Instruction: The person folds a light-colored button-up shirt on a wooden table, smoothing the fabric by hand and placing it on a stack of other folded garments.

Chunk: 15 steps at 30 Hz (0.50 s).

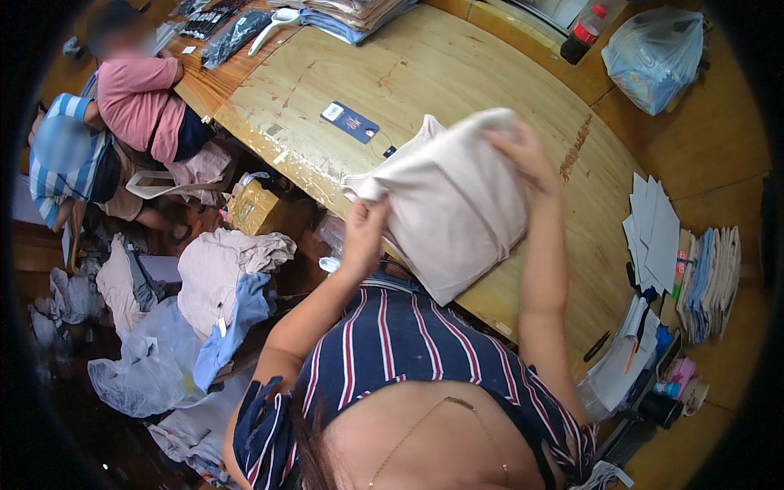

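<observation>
The pale cloth point(461, 208) is between the two hands, held up over the near edge of the table point(457, 65); the left hand point(366, 233) pinches its left edge with the thumb and fingers; the right hand point(527, 155) grips its top right edge, though a blur there hides just how tight; so neither hand is free. The cloth looks part folded, as I see more than one layer, and its shape is nearly a square; but it is not flat yet, for soft creases run across it, a loose bit sticks out at the top between the hands, and one corner hangs low, to the right of the left hand and near the striped shirt point(408, 327); I would say the folding is about half done, and what seems left is to make the edges neat and lay it down. A blue tag point(350, 120) lies on the table, past the left hand, with a thin string and a small black bit point(389, 152) just beside the cloth; I cannot tell if the string is joined to it. Far past the left hand, at the back, is a pile point(351, 16) of folded cloths, which look done; more folded cloths point(710, 282) stand in a row well to the right of the right hand; to the left of the left hand and lower is a messy heap point(220, 269) of pink and blue clothes, which look not yet folded.
</observation>
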Each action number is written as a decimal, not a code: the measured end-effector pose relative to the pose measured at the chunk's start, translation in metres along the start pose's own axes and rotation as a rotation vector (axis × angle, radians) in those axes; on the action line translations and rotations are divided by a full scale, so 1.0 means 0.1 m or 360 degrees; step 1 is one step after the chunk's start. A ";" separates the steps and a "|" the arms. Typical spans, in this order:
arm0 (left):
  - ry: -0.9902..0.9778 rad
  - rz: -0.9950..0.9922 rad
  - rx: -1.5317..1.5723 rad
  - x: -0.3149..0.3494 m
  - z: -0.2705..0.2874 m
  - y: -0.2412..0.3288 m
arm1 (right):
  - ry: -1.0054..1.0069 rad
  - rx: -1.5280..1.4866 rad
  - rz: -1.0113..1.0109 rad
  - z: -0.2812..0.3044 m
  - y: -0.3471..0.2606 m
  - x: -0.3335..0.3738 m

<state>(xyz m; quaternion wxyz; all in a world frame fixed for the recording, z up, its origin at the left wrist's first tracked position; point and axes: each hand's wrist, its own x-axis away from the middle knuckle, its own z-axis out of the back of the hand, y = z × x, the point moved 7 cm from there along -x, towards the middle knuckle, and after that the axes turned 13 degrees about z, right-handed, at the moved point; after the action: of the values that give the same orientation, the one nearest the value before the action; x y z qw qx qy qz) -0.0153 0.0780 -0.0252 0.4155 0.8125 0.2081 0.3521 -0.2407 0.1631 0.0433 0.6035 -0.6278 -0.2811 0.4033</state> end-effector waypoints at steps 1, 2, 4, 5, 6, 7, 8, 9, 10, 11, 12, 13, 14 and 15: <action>0.0107 0.0090 -0.0095 -0.21 0.27 -0.11 | 0.0318 0.0255 -0.0140 -0.10 0.23 -0.12; 0.0237 0.0092 -0.0162 -0.33 0.49 -0.22 | 0.0015 0.0503 -0.0160 -0.17 0.83 -0.34; 0.0297 0.0098 -0.0143 -0.44 0.68 -0.24 | -0.0271 0.0724 -0.0290 -0.23 1.39 -0.54; 0.0316 0.0109 -0.0153 -0.45 0.71 -0.22 | -0.0250 0.0696 -0.0389 -0.25 1.47 -0.58; 0.0329 0.0121 -0.0166 -0.47 0.72 -0.18 | -0.0221 0.0668 -0.0488 -0.25 1.54 -0.61; 0.0358 0.0154 -0.0176 -0.42 0.75 -0.19 | -0.0200 0.0454 -0.0549 -0.31 1.56 -0.59; 0.0401 0.0054 -0.0196 -0.48 0.83 -0.19 | -0.0170 0.0241 -0.0611 -0.33 1.55 -0.57; 0.0484 0.0025 -0.0458 -0.47 0.86 -0.17 | -0.0135 0.0028 -0.0673 -0.34 1.55 -0.55; 0.0552 -0.0018 -0.0723 -0.50 0.83 -0.11 | -0.0066 0.0062 -0.0779 -0.36 1.43 -0.52; 0.0593 -0.0057 -0.1000 -0.49 0.73 -0.01 | -0.0126 0.0193 -0.0718 -0.34 1.46 -0.53; 0.0647 -0.0251 -0.1289 -0.44 0.55 0.16 | -0.0183 0.0324 -0.0658 -0.31 1.52 -0.54; 0.0677 -0.0278 -0.1424 -0.49 0.55 0.17 | -0.0242 0.0447 -0.0591 -0.32 1.48 -0.57; 0.0699 -0.0307 -0.1561 -0.55 0.56 0.16 | -0.0163 0.0786 -0.0421 -0.28 1.40 -0.62; 0.0713 -0.0340 -0.1700 -0.62 0.56 0.17 | -0.0076 0.1124 -0.0253 -0.29 1.33 -0.66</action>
<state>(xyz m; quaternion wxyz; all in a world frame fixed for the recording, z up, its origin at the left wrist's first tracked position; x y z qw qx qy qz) -0.0141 0.0001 -0.0584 0.7463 0.3710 0.1653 0.5274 -0.2684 0.0775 -0.0778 0.8059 -0.3471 -0.1863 0.4420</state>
